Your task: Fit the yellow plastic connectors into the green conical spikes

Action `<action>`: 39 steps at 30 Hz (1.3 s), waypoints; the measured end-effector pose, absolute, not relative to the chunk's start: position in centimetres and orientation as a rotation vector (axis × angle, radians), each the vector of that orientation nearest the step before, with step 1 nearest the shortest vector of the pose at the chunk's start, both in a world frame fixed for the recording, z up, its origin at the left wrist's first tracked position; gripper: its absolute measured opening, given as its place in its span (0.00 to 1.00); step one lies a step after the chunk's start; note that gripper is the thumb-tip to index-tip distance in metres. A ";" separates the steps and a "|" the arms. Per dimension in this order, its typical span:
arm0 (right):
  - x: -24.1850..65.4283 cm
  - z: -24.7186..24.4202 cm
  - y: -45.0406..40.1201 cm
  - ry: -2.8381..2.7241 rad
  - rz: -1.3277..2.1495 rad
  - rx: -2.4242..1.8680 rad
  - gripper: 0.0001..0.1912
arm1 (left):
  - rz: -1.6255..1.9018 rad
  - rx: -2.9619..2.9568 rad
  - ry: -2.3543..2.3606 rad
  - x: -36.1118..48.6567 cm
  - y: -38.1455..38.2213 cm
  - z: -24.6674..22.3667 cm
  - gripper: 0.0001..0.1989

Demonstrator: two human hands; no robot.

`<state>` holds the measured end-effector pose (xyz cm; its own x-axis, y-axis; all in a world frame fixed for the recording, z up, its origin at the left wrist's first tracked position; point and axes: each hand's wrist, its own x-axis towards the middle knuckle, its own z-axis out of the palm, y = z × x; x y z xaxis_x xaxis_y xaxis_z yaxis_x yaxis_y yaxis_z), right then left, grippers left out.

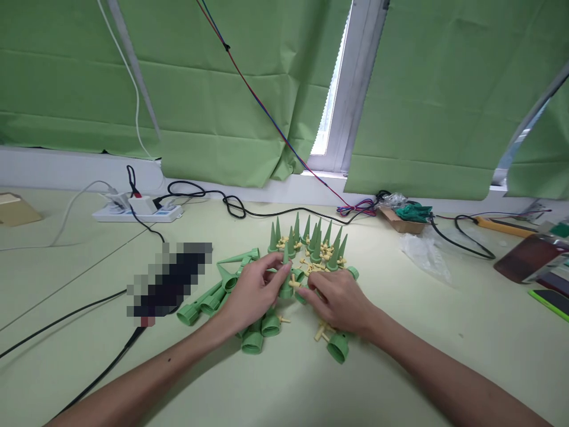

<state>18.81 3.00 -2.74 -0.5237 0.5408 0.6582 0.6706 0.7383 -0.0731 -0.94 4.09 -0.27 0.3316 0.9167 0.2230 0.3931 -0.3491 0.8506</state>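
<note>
My left hand (258, 287) is closed round a green cone (287, 286), which stands point up at the middle of the table. Against the cone's base sits a small yellow valve piece (294, 283), pinched by my right hand (340, 296) from the right. Behind both hands several green cones (308, 230) stand upright, with small yellow pieces (334, 252) among them. More green cones (208, 302) lie on their sides left of and below my left hand. A green cone with its open end showing (338, 348) lies below my right hand, beside a yellow piece (319, 332).
A white power strip (137, 213) and black cables lie at the back left, near a pixelated dark object (171, 281). At the right are a cardboard box (402, 220), a plastic bag (427, 256), a dark red bottle (528, 258) and a green-edged phone (551, 302).
</note>
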 end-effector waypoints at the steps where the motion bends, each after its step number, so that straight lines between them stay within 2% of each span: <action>1: 19.0 -2.8 3.1 -2.244 -0.240 -0.918 0.19 | 0.964 1.946 1.189 -1.0 4.2 -0.3 0.13; 7: 18.9 -2.7 3.0 -2.388 -0.255 -0.795 0.17 | 0.894 2.136 1.252 -1.2 4.4 -0.6 0.10; 13: 18.5 -2.3 2.2 -2.634 -0.163 -0.778 0.14 | 0.850 2.113 1.224 -1.2 4.5 -0.7 0.23; 15: 18.4 -2.2 2.1 -2.676 -0.131 -0.787 0.13 | 0.836 2.141 1.223 -1.3 4.5 -0.7 0.24; 23: 18.1 -2.0 1.9 -2.709 -0.095 -0.759 0.13 | 0.776 2.367 1.365 -1.8 4.7 -1.2 0.22; 29: 17.8 -1.6 1.6 -2.724 0.060 -0.701 0.11 | 0.676 2.540 1.421 -2.0 4.9 -1.2 0.10; 39: 17.7 -1.7 1.8 -2.747 0.142 -0.788 0.13 | 0.509 2.614 1.441 -2.1 5.1 -1.2 0.12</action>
